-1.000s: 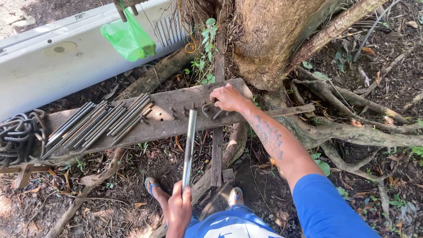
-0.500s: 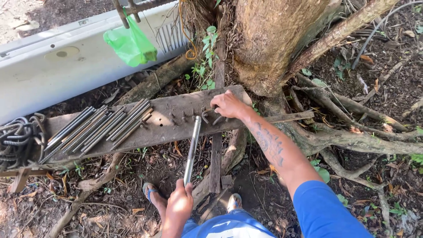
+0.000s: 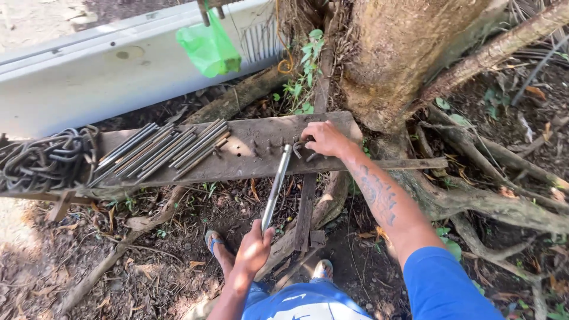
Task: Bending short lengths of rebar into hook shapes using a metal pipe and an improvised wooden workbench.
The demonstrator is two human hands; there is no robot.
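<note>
My left hand [image 3: 255,249] grips the near end of a long metal pipe [image 3: 275,188] that reaches up to the wooden plank [image 3: 249,163]. The pipe's far tip sits among several nails or pegs standing in the plank. My right hand [image 3: 325,138] rests on the plank at those pegs, fingers closed around a small bent dark metal rod [image 3: 300,149]. A row of straight metal rods [image 3: 163,151] lies on the plank to the left.
A heap of bent dark metal pieces [image 3: 44,160] sits at the plank's left end. A tree trunk [image 3: 409,53] and roots [image 3: 492,201] stand to the right. Behind are a white metal rail [image 3: 101,71] and a hanging green plastic bag [image 3: 208,48]. My sandalled feet [image 3: 214,243] stand below.
The pipe has swung a little, its far tip now set further in among the pegs by my right hand. My left hand has shifted slightly right and up with it.
</note>
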